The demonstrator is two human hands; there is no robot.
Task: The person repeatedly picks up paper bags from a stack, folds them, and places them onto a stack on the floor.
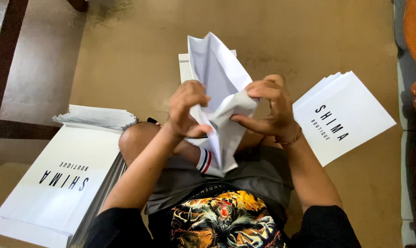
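I note both hands grasping the white paper bag (219, 96) above my lap, left hand (187, 108) pinching its left edge, right hand (267, 108) pressing its right fold, long axis running away from me, both equally near.

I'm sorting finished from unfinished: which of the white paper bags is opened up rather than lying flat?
The white paper bag held between the left hand and right hand; the left stack and right stack lie flat on the floor.
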